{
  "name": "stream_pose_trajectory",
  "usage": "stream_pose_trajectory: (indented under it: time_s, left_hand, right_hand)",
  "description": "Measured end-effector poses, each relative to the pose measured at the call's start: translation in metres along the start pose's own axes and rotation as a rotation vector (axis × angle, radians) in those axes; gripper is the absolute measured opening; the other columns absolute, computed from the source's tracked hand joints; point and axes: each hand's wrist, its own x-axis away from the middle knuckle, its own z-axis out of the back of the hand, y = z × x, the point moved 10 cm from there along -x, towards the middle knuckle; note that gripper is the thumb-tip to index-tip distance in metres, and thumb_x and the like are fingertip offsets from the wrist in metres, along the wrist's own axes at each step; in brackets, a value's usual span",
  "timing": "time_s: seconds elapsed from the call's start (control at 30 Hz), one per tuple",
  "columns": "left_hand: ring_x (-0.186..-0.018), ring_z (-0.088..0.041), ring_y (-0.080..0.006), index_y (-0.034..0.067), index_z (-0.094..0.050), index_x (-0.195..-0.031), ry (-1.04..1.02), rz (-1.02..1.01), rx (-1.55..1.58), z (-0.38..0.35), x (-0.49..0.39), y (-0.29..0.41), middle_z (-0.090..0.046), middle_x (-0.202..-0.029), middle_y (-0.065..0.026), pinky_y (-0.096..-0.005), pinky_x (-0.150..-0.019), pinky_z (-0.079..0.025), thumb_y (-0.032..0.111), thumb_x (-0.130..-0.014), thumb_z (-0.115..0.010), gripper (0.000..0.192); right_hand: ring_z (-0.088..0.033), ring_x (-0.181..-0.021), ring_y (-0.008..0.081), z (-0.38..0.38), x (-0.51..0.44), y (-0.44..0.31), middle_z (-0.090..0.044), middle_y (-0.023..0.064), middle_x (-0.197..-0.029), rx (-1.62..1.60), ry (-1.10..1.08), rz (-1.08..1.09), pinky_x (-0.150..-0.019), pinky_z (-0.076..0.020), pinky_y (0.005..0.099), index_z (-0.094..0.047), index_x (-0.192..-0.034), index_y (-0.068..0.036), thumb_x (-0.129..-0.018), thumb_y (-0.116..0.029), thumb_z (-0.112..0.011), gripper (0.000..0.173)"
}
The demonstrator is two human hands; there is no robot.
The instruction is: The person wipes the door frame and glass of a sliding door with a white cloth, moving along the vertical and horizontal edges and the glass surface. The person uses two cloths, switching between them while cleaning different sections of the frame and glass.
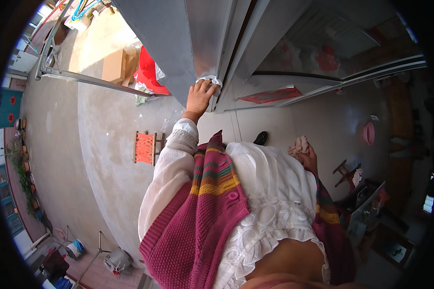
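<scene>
My left hand [199,97] reaches forward and presses a white cloth [214,81] against the metal door frame [207,39]. Its fingers are bent over the cloth. Off to the right side of my body, my right hand [310,159] grips a crumpled pinkish-beige cloth [299,146], held away from the frame. A glazed door panel [296,54] with a dark reflecting pane stands right of the frame, and a red paper piece [271,95] shows on its lower part.
A folding stool [144,147] with orange webbing stands at left on the concrete floor. Cardboard boxes [114,66] and a red bag [147,72] lie beyond an open metal-framed door leaf [101,81]. Indoors at right are a pink basin [369,133] and a small wooden stool [344,172].
</scene>
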Motion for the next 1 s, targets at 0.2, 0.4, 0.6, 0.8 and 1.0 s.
stream_pose_trajectory:
  time_s: [0.2,0.4,0.6,0.8,1.0]
  left_hand:
    - [-0.104,-0.059,-0.0343,0.016,-0.064,-0.119,-0.201,0.824,0.388,-0.132,0.074,-0.093,-0.063,-0.114,-0.0105,-0.0434,-0.091,-0.046,0.006,-0.085,-0.055,0.036]
    - [-0.098,-0.065,-0.032,0.002,-0.06,-0.118,0.046,1.483,1.381,-0.204,0.135,-0.133,-0.065,-0.109,-0.0138,-0.045,-0.086,-0.054,0.021,-0.09,-0.057,0.033]
    - [-0.091,-0.066,-0.0303,0.002,-0.057,-0.113,0.327,1.59,2.154,-0.216,0.079,-0.1,-0.064,-0.107,-0.012,-0.0459,-0.08,-0.057,0.013,-0.095,-0.045,0.024]
    - [-0.091,-0.066,-0.03,0.004,-0.056,-0.11,0.657,1.719,2.112,-0.163,0.051,-0.082,-0.063,-0.108,-0.0099,-0.0481,-0.08,-0.057,0.015,-0.097,-0.043,0.022]
    - [-0.107,-0.061,-0.0342,0.0,-0.054,-0.118,0.599,1.439,2.333,-0.06,-0.01,-0.053,-0.062,-0.117,-0.0141,-0.0526,-0.096,-0.048,0.014,-0.1,-0.034,0.031]
  right_hand:
    - [-0.063,-0.108,0.025,0.015,0.005,0.003,-0.058,0.0125,-0.126,-0.019,0.024,0.003,-0.087,-0.0555,0.0359,-0.042,-0.144,-0.004,-0.073,0.01,-0.05,0.073]
    - [-0.063,-0.109,0.0247,0.024,0.022,0.001,-0.059,0.0113,-0.126,0.05,0.069,0.023,-0.087,-0.0548,0.0379,-0.042,-0.144,-0.005,-0.076,0.008,-0.051,0.07]
    - [-0.063,-0.107,0.0253,0.017,0.033,-0.011,-0.06,0.0105,-0.123,0.068,0.077,-0.014,-0.085,-0.0553,0.0394,-0.044,-0.142,-0.009,-0.078,0.004,-0.05,0.066]
    - [-0.063,-0.108,0.025,0.017,0.028,-0.005,-0.06,0.0113,-0.124,-0.016,0.058,-0.022,-0.089,-0.0531,0.0376,-0.043,-0.142,-0.006,-0.077,0.007,-0.049,0.066]
    - [-0.066,-0.101,0.0259,-0.003,0.004,-0.002,-0.061,0.0135,-0.119,-0.022,-0.072,0.046,-0.084,-0.0565,0.0362,-0.043,-0.14,-0.004,-0.078,0.01,-0.046,0.064]
